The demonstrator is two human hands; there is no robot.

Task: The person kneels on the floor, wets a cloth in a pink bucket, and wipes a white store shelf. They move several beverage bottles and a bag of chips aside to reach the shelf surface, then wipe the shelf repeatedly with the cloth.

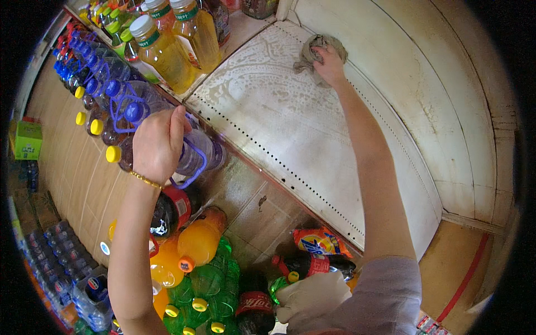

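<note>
My right hand (330, 65) presses a wet grey cloth (321, 45) onto the far right part of a white metal shelf (310, 125), by the foot of its back panel. Wet streaks and droplets mark the shelf's far half. My left hand (157, 142), with a gold-coloured bracelet at the wrist, is raised over large clear bottles with blue handles (194, 155) beside the shelf's left edge. Its fingers are curled and partly hidden, so whether it grips anything does not show.
Bottles of yellow drink (167, 63) stand at the shelf's far left end. On the tiled floor (251, 209) lie orange soda bottles (201, 238), green bottles (213, 280), cola bottles (254, 307) and an orange detergent packet (320, 242). Packs of bottles (63, 259) are at the lower left.
</note>
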